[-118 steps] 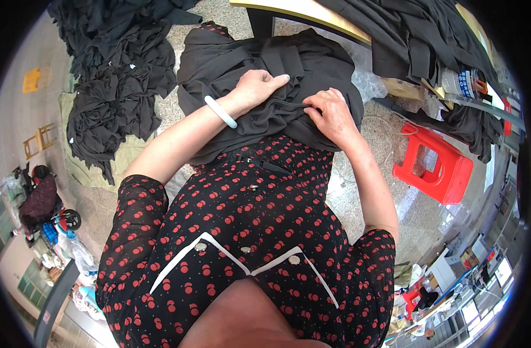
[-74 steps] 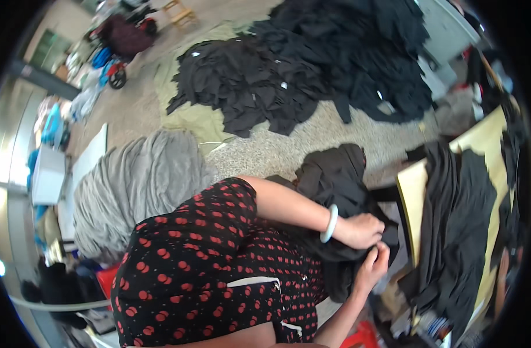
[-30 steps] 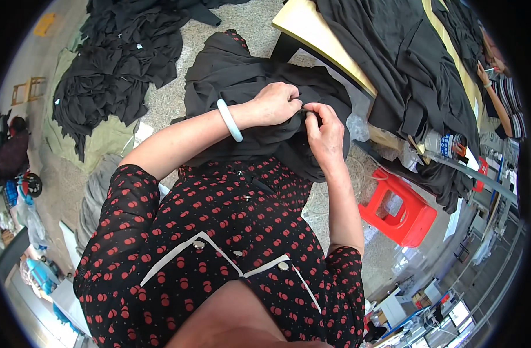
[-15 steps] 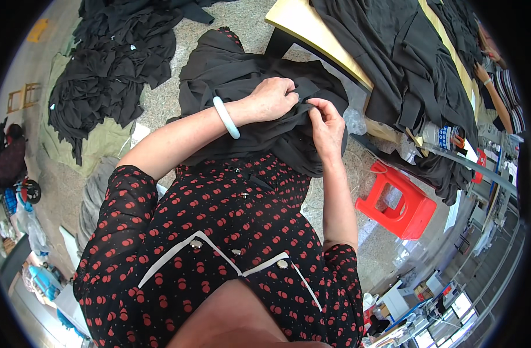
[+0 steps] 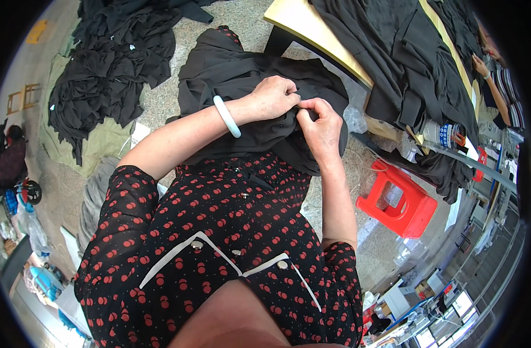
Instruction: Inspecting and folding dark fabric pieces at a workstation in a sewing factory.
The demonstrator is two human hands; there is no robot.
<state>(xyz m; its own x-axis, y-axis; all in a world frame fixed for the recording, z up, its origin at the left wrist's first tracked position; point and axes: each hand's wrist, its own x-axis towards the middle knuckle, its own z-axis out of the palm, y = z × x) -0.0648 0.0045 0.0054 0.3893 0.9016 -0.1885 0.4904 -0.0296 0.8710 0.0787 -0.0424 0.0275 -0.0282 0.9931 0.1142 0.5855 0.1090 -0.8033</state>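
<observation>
Black cloth [image 5: 231, 75] lies bunched across my lap. My left hand [image 5: 271, 97], with a pale bangle [image 5: 226, 117] on the forearm, is closed on a fold of it, fingers curled under. Close beside, my right hand [image 5: 323, 127] pinches the same black cloth between thumb and forefinger. The fingertips of both hands almost meet over the fold. Whether anything small sits between them cannot be made out.
A heap of black cloth [image 5: 115, 69] lies on a green sheet [image 5: 97, 142] at the left. More black cloth [image 5: 393, 58] covers a yellow-topped table [image 5: 317, 32] at the right. A red plastic stool [image 5: 413, 214] is by my right arm. Another person's hand [image 5: 481, 66] shows at far right.
My right hand has shifted left, bringing its pinching fingers up against my left hand. My left hand has barely moved. The other person's hand at far right has moved slightly.
</observation>
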